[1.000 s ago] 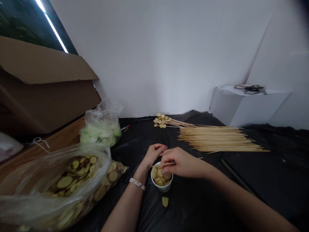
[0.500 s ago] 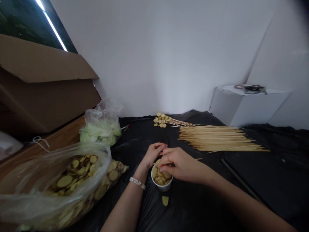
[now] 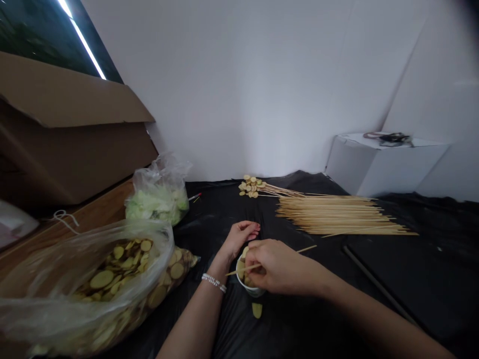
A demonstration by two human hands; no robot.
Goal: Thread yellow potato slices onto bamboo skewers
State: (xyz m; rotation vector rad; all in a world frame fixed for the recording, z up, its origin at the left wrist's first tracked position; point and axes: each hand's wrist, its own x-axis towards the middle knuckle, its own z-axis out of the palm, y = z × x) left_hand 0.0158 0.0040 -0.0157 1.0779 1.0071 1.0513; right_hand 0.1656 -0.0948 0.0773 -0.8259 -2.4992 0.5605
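My right hand (image 3: 273, 267) is closed round a thin wooden skewer (image 3: 307, 249), above a white paper cup (image 3: 254, 292). The skewer's tip sticks out to the left across the cup's rim. Potato slices (image 3: 241, 269) fill the cup, partly hidden by my right hand. Just beyond the cup is my left hand (image 3: 241, 237), its fingers curled together; whatever they may hold is hidden. One loose slice (image 3: 257, 310) lies on the black sheet in front of the cup.
A clear bag of potato slices (image 3: 164, 234) lies open at left, before a bag of pale green vegetable (image 3: 160, 202). Bare skewers (image 3: 337, 214) are spread at right, near skewered slices (image 3: 251, 186). A cardboard box (image 3: 75, 154) and a white box (image 3: 385, 164) flank the black sheet (image 3: 299, 319).
My right hand has moved slightly down over the cup, and the skewer in it has tilted, its left tip now lower. My left hand has stayed nearly still.
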